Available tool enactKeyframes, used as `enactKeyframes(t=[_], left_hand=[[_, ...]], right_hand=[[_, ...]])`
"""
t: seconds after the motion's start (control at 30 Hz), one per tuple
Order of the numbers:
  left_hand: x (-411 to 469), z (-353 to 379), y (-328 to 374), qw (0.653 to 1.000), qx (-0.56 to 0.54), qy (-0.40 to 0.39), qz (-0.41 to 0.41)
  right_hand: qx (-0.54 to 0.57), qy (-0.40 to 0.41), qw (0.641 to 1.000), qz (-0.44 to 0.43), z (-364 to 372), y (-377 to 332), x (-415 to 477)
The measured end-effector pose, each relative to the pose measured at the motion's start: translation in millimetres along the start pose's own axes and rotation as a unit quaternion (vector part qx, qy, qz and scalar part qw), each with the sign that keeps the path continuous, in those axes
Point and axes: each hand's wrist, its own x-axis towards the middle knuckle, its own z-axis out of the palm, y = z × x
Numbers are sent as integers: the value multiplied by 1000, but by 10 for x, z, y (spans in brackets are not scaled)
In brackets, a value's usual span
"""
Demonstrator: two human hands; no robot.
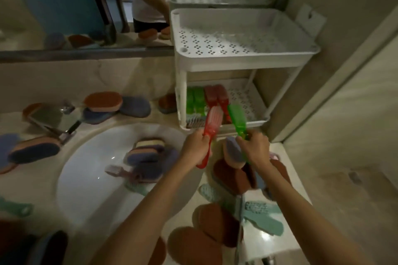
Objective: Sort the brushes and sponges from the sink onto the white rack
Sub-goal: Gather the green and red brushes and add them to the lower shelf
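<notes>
My left hand [197, 146] grips a red brush [212, 122] by its handle, head pointing at the white rack [243, 58]. My right hand [255, 148] grips a green brush [238, 118] the same way, just right of the red one. Both brush heads reach the front edge of the rack's lower shelf [256, 103], where green brushes [195, 100] and red brushes [216, 94] lie side by side. The top shelf holds nothing. In the white sink [86, 178] lie stacked sponges [146, 150] and a pink brush [120, 171].
Brown and blue sponges [230, 175] and teal brushes [261, 217] crowd the counter right of the sink. More sponges [112, 103] sit behind it near the chrome tap [53, 118]. A mirror [64, 6] runs along the back; a wall closes the right side.
</notes>
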Motion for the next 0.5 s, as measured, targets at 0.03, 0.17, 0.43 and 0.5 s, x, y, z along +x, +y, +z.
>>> enactKeyframes(t=[0.03, 0.17, 0.43, 0.5], left_hand=[[91, 39, 79, 1000, -11, 7, -6], [468, 120, 297, 997, -45, 53, -38], [892, 186, 411, 987, -132, 54, -73], [940, 212, 403, 984, -147, 56, -78]], right_hand=[[-7, -2, 1000, -4, -23, 8, 159], [-19, -22, 999, -25, -109, -89, 727], [-67, -152, 985, 48, 144, -70, 1436], [-106, -143, 983, 34, 193, -55, 1465]])
